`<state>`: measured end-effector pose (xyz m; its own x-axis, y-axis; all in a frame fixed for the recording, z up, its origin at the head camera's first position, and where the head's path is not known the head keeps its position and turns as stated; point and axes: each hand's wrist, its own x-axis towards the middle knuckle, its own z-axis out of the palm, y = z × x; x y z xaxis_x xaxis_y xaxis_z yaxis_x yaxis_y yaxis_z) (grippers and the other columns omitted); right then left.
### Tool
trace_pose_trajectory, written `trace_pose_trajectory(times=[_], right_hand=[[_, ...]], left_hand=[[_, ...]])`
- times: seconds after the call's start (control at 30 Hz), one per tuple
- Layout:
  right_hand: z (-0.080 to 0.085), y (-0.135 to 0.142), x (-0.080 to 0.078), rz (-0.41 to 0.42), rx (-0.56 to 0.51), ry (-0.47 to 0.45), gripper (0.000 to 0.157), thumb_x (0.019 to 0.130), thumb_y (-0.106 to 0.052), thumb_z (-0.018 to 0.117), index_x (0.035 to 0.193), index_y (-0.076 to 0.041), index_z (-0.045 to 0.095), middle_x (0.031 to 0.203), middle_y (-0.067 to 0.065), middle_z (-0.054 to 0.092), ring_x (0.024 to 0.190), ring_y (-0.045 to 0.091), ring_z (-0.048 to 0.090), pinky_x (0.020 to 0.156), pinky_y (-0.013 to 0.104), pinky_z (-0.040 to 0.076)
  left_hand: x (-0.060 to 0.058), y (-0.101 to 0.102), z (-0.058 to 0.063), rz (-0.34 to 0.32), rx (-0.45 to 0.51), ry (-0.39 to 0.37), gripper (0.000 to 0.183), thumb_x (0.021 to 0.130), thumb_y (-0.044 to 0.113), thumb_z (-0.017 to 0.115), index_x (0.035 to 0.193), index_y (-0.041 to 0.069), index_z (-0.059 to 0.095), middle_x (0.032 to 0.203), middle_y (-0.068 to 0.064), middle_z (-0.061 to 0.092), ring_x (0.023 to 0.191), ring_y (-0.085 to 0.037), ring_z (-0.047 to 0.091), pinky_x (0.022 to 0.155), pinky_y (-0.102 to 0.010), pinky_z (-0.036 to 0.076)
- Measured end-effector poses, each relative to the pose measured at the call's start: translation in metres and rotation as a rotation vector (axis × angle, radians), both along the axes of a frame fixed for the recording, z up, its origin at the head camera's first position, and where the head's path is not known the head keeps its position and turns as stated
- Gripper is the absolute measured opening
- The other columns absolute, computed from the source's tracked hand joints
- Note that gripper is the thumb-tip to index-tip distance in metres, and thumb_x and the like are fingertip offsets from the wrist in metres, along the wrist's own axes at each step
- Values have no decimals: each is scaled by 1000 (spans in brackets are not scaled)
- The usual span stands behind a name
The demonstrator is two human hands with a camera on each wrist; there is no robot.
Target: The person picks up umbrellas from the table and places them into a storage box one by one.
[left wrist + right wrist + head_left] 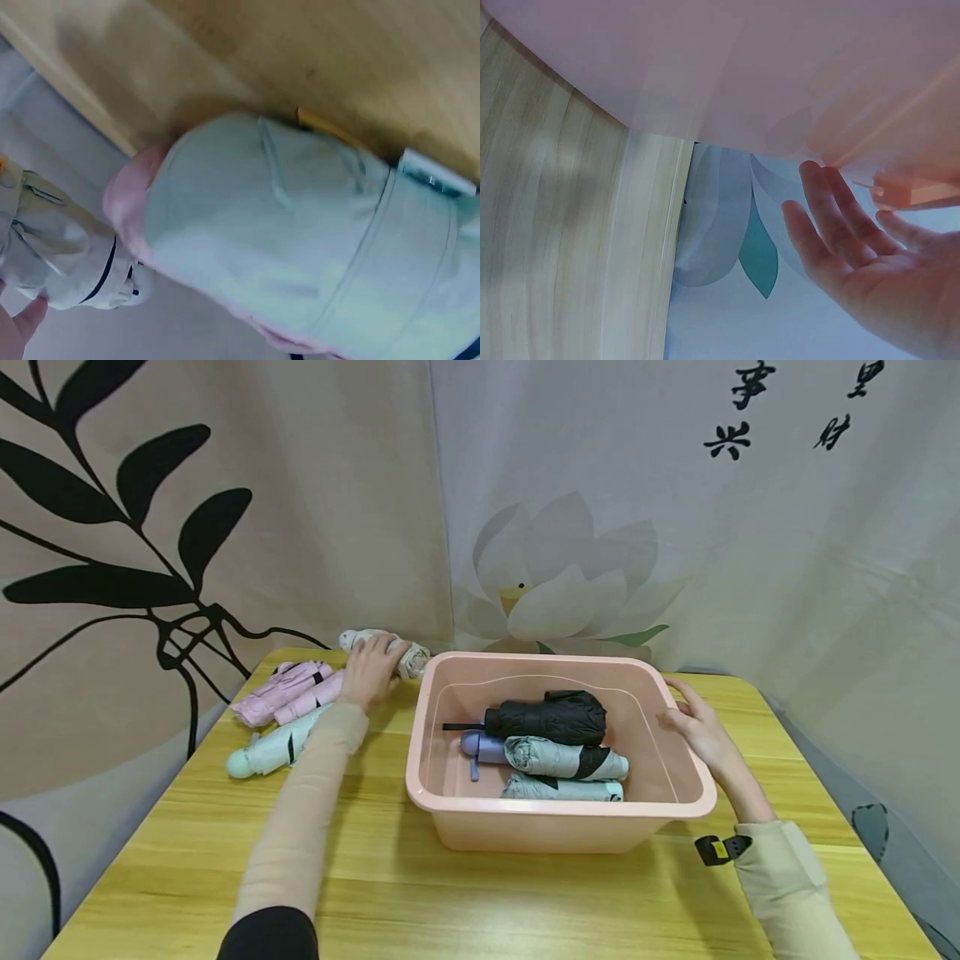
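At the far edge of the table, my left hand (371, 672) grips a cream-white folded umbrella (414, 662). The left wrist view shows this umbrella (64, 244) past the table edge, with a fingertip against it. Nearer me lie a mint-green folded umbrella (273, 747) and two pink folded umbrellas (281, 693), partly covered by my arm. My right hand (697, 727) rests at the right rim of a pink plastic tub (562, 827). In the right wrist view its fingers (821, 217) are loosely extended by the tub's outer side.
Inside the tub lie a black folded umbrella (551, 718), a periwinkle one (487, 747) and two pale blue ones (558, 758). The wooden table (360, 893) runs up to a printed curtain (337, 527) behind it.
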<state>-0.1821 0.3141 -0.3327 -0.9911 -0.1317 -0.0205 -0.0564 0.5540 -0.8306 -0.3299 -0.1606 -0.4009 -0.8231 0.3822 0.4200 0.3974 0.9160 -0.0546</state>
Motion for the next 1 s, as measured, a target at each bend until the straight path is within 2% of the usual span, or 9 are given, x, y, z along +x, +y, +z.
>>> trace_pose_trajectory(times=[0.2, 0.37, 0.5, 0.6, 0.77, 1.0], right_hand=[[0, 0, 1, -7, 8, 2, 59, 94, -23, 40, 146, -12, 15, 131, 31, 44, 89, 5, 55, 73, 23, 50], [1, 0, 1, -11, 11, -2, 59, 94, -23, 41, 147, -13, 15, 131, 30, 44, 92, 11, 56, 73, 24, 49], [0, 0, 2, -11, 10, 7, 60, 94, -21, 40, 146, -11, 15, 129, 32, 45, 93, 13, 57, 72, 25, 50], [0, -1, 2, -11, 10, 13, 59, 93, -20, 41, 146, -10, 15, 128, 32, 45, 92, 12, 57, 72, 25, 50], [-1, -1, 1, -15, 14, 13, 59, 93, -19, 41, 146, -9, 16, 128, 33, 46, 90, 9, 57, 71, 23, 50], [0, -1, 1, -7, -1, 12, 59, 93, -18, 40, 146, -9, 16, 128, 33, 46, 84, 0, 55, 70, 22, 50]], left_hand=[[4, -5, 12, 0, -18, 55, 61, 72, 21, 74, 127, 19, 46, 129, -17, 47, 120, -36, 43, 103, -57, 30], [7, -6, 19, -9, -29, 167, 63, 70, 26, 75, 127, 21, 48, 126, -15, 48, 118, -34, 44, 102, -56, 31], [9, -4, 25, -42, -27, 247, 63, 68, 28, 77, 125, 22, 49, 124, -15, 50, 120, -34, 43, 102, -55, 31], [11, -2, 30, -71, -28, 291, 63, 67, 31, 78, 123, 22, 49, 122, -16, 51, 120, -33, 45, 102, -55, 30], [15, 3, 41, -114, -42, 359, 66, 64, 34, 80, 121, 22, 50, 119, -17, 53, 111, -31, 53, 101, -56, 32], [23, 12, 62, -155, -57, 409, 64, 65, 35, 78, 121, 21, 50, 119, -16, 53, 104, -31, 57, 99, -55, 35]])
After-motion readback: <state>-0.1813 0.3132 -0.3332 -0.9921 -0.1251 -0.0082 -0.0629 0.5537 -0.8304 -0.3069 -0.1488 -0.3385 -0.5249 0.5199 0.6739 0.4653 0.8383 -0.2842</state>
